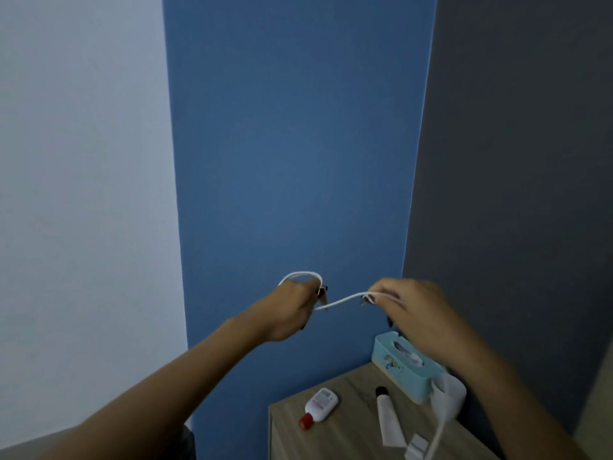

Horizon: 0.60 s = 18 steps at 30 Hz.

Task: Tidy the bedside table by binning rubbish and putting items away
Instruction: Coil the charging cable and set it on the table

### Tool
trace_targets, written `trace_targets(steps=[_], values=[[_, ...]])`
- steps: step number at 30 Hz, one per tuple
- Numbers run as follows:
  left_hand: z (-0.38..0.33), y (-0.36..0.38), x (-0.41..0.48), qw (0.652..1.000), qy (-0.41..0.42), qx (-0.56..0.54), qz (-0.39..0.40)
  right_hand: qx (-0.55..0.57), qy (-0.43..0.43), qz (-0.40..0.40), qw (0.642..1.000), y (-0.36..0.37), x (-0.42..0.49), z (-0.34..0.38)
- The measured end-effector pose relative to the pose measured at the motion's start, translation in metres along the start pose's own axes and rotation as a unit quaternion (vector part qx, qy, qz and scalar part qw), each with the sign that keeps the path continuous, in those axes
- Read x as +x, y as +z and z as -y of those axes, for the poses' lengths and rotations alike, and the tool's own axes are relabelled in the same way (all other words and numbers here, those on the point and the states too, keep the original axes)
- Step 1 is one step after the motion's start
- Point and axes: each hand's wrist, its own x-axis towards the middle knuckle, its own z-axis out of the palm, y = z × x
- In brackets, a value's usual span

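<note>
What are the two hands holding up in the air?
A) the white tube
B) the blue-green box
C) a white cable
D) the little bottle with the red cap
C: the left hand and the right hand both grip the white cable, which stretches between them, while the bottle, tube and box sit on the bedside table.

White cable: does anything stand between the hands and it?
Nothing visible: the left hand grips a loop of the white cable and the right hand pinches it directly, both raised in front of the blue wall.
</note>
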Motion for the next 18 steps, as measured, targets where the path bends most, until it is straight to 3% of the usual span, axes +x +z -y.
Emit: trace_targets(steps=[5,9,12,14,16,18], values=[[-0.01,-0.009,-0.008,0.987,-0.104,-0.115,0.041,0.023,-0.012,-0.084,0.996,-0.021,0.013,-0.02],[-0.024,-0.01,-0.008,0.954,-0.108,-0.274,0.062,0.051,-0.013,-0.151,0.987,-0.017,0.034,-0.03],[-0.039,-0.01,-0.003,0.896,-0.094,-0.425,0.088,0.064,0.0,-0.187,0.98,-0.002,0.055,-0.031],[-0.054,-0.013,0.002,0.839,-0.085,-0.533,0.07,0.068,0.026,-0.179,0.981,0.015,0.067,-0.026],[-0.067,-0.019,0.013,0.788,-0.074,-0.611,0.01,0.056,0.047,-0.134,0.988,0.037,0.073,-0.015],[-0.072,-0.026,0.026,0.766,-0.06,-0.637,-0.061,0.045,0.046,-0.075,0.995,0.058,0.07,0.005]])
